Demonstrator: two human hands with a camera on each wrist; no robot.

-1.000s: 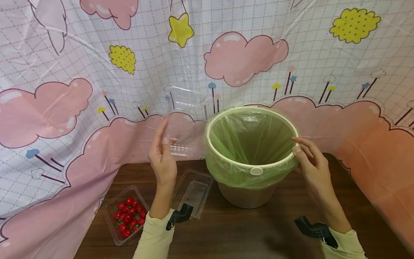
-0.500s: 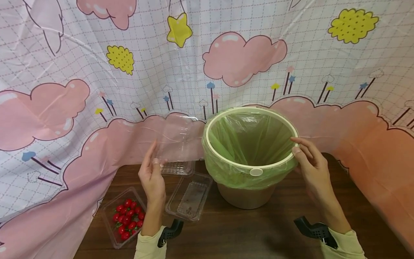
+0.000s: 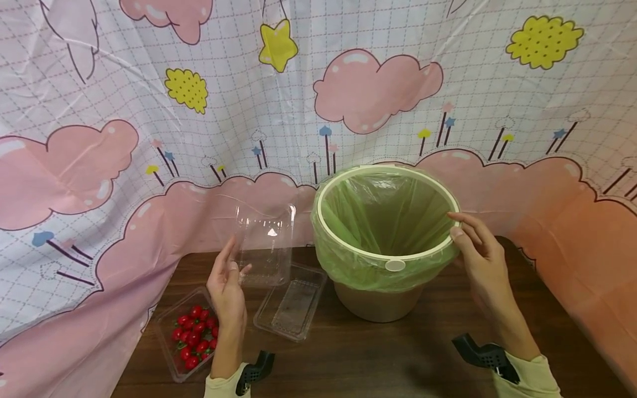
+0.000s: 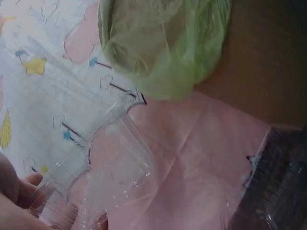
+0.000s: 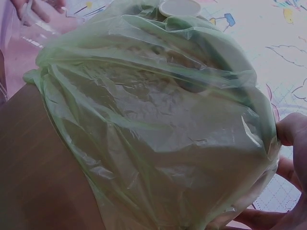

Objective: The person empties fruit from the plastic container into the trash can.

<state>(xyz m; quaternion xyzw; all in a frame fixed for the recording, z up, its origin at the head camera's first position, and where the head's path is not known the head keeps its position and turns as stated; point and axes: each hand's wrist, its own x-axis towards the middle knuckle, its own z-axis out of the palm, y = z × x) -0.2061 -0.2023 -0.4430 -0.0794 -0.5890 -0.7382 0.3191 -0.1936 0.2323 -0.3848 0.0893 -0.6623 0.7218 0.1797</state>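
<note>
In the head view my left hand grips a clear plastic container by its left edge, raised and tilted. The left wrist view shows the same container with fingers around its near end. My right hand pinches the right rim of a trash can, thumb outside and fingertips over the edge. A green trash bag lines the can and folds down outside under a cream ring. In the right wrist view the bag covers the can's side beside my right hand.
A second clear container lies on the dark wooden table, left of the can. Further left a clear tray bears several red cherry tomatoes, partly behind my left forearm. A patterned cloth hangs behind and at both sides.
My left hand has lowered and moved left with the clear container, which has tipped over to a different angle. My right hand has stayed on the can's rim.
</note>
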